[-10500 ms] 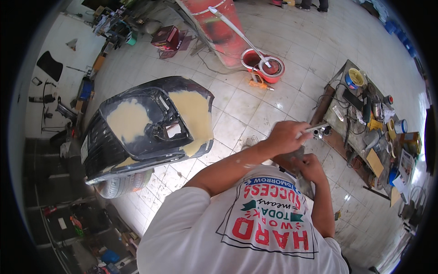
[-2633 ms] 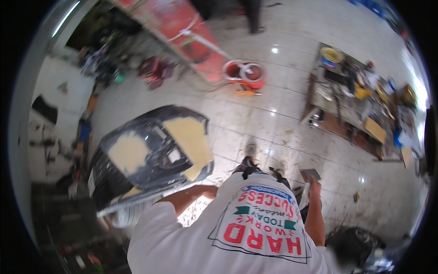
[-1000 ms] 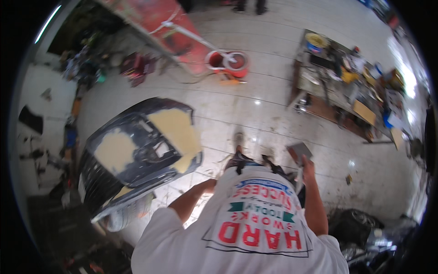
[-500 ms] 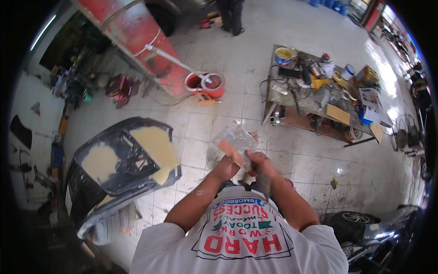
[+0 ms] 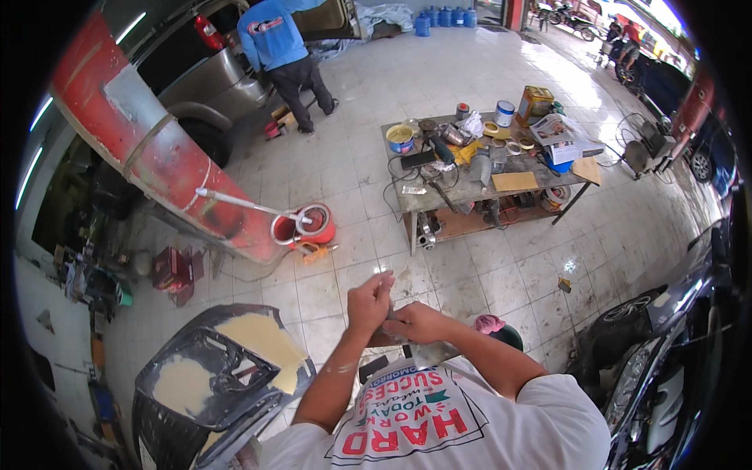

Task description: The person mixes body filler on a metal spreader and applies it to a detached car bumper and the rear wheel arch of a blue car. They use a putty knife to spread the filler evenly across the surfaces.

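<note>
My left hand is raised in front of my chest, closed, its fingers pointing up. It seems to grip the clear flat plate, of which only a thin edge shows under my wrist. Right beside it, my right hand is closed on a putty knife, whose wide grey blade sticks out toward my shirt. The hands touch or nearly touch, and their fingers hide most of both things. At the lower left lies a dark car bumper with patches of beige filler.
A cluttered workbench stands ahead to the right, with a tub of filler on it. A red bucket sits by a leaning red panel. Near my right arm is a green bucket with a pink cloth. Another person bends beside a vehicle.
My view has tilted up and shifted. The clear plate has turned from facing up to nearly edge-on, and my left hand has risen above my right.
</note>
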A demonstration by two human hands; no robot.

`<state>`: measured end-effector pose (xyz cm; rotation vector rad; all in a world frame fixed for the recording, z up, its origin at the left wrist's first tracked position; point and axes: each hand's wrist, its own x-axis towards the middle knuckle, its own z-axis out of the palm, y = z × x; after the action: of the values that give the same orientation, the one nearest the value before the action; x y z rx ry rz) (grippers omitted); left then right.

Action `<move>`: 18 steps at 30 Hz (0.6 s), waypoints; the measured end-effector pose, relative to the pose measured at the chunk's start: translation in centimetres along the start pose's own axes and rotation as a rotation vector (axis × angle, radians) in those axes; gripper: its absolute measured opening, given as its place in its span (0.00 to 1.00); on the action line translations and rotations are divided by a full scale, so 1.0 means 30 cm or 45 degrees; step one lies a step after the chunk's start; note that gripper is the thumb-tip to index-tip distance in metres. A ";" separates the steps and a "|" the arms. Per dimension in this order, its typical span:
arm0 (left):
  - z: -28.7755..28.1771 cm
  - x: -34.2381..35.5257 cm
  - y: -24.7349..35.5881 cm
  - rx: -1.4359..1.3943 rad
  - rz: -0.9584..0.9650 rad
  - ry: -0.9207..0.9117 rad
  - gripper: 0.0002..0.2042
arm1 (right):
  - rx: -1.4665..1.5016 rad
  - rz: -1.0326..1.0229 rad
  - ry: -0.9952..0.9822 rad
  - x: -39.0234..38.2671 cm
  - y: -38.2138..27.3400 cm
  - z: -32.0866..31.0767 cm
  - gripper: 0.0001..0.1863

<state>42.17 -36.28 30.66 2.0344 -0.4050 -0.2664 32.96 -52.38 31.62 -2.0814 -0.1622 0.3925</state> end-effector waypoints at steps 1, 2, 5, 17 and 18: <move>0.018 -0.005 -0.011 0.031 0.483 0.343 0.09 | -0.053 0.007 0.081 0.000 -0.038 0.015 0.26; 0.008 -0.015 -0.033 0.090 0.481 0.385 0.09 | -0.093 -0.005 0.142 -0.005 -0.068 0.029 0.26; -0.082 -0.070 -0.156 0.259 0.424 0.417 0.08 | 0.042 0.104 0.206 -0.048 -0.114 0.071 0.27; -0.316 -0.359 -0.356 -1.305 -0.274 -0.785 0.25 | 0.327 0.466 -0.007 -0.276 -0.129 0.156 0.35; -0.314 -0.371 -0.345 -1.083 -0.252 -1.005 0.28 | 0.373 0.392 -0.194 -0.259 -0.118 0.215 0.36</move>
<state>37.04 -19.75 26.19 1.0620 -0.4556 -1.1646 23.61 -47.41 33.23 -1.7878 0.1229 0.7190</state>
